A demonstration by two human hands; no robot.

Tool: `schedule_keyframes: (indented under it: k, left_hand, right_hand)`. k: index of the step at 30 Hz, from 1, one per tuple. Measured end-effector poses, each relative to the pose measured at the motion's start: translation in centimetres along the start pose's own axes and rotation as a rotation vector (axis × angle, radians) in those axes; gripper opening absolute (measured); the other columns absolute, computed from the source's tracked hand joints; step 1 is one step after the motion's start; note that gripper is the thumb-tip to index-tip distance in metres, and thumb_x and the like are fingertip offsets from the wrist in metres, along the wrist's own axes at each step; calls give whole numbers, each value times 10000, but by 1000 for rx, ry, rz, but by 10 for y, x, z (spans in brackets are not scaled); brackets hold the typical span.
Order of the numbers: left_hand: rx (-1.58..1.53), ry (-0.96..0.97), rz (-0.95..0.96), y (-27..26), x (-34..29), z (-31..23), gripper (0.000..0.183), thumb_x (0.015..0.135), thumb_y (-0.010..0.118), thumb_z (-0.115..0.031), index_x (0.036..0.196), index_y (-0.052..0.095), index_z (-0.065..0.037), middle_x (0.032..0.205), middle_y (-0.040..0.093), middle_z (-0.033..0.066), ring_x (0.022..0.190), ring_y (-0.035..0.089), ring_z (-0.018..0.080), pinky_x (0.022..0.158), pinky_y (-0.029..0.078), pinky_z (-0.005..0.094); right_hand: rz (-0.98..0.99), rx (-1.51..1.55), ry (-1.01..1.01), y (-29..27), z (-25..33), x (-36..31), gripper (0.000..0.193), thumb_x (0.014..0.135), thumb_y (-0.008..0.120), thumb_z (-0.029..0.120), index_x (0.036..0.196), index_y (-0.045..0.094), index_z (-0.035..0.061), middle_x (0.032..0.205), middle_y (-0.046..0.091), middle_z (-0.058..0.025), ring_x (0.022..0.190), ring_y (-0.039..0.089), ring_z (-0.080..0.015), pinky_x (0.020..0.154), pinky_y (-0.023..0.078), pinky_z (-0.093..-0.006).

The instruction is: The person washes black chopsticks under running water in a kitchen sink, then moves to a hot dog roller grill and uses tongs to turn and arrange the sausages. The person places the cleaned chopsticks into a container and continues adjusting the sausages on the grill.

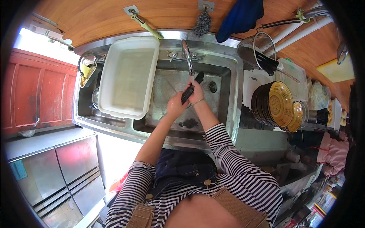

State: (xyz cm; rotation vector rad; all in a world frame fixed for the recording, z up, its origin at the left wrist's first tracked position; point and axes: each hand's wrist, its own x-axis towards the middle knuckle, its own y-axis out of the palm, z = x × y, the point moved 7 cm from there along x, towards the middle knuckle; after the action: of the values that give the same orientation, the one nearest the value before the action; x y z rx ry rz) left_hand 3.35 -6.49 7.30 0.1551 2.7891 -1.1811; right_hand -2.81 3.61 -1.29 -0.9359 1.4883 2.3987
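- Closest to the lens, striped sleeves (232, 155) are worn short of the wrists, an arrangement by which the cuffs are presumably spared a wetting; dark overalls (182, 167) are held up by tan straps (237, 207).
- Over the right-hand basin (222, 114), a dark bundle (186, 95) is held slantwise beneath the tap's mouth, apparently so that it can be reached by the water; its exact nature cannot be told.
- Its lower end is gripped by the left hand (176, 105), fingers curled in; its upper part is enclosed by the bent fingers of the right hand (197, 93), with a dark tip left protruding. How tightly it is squeezed cannot be told.
- Below, a dark clump (189, 123) is left on the basin floor, apart from the drain (213, 87).
- The left side is spanned by a white tub (156, 62), supported, it seems, by the sink's edges.
- Above the hands, the basin is overhung by a curved tap (186, 51).
- To the right, yellow perforated bowls (280, 103) are nested on edge, probably to save space.
- Along the wall, a scouring pad (202, 24) and a blue cloth (243, 17) are hung, likely for easy reach.
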Motion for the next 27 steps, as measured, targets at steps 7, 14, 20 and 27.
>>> schedule_keyframes:
  k: [7, 14, 20, 27]
  left_hand:
    - [-1403, -630, -57, 21, -13, 88, 476, 915, 470, -420, 1249, 537, -88, 1224, 572, 106, 1071, 551, 213, 849, 447, 312]
    - [-205, -228, -108, 35, 57, 91, 398, 920, 474, -307, 1196, 567, -36, 1078, 623, 170, 1015, 581, 283, 888, 419, 345]
    - [-465, -213, -3, 66, 126, 28, 515, 913, 405, -443, 1147, 576, -17, 1102, 573, 260, 1048, 540, 419, 891, 416, 449]
    - [-330, -222, -70, 75, 102, -5, 613, 881, 413, -556, 1129, 504, -4, 1126, 565, 255, 1048, 531, 454, 897, 401, 476]
  right_hand:
    - [104, 127, -81, 15, 7, 9, 169, 805, 620, 204, 772, 538, 61, 720, 589, -78, 621, 559, -200, 594, 468, -346]
    - [9, -41, -86, 13, -5, -5, 179, 878, 574, 219, 988, 570, 77, 991, 630, -84, 926, 582, -204, 806, 456, -360]
    - [202, 136, -21, 27, -1, -25, 341, 901, 550, 401, 1143, 581, 164, 1113, 606, 0, 1009, 556, -185, 879, 427, -339]
    - [146, 251, -4, 10, 8, -31, 481, 902, 521, 480, 1256, 499, 155, 1219, 537, -1, 1089, 500, -170, 925, 390, -325]
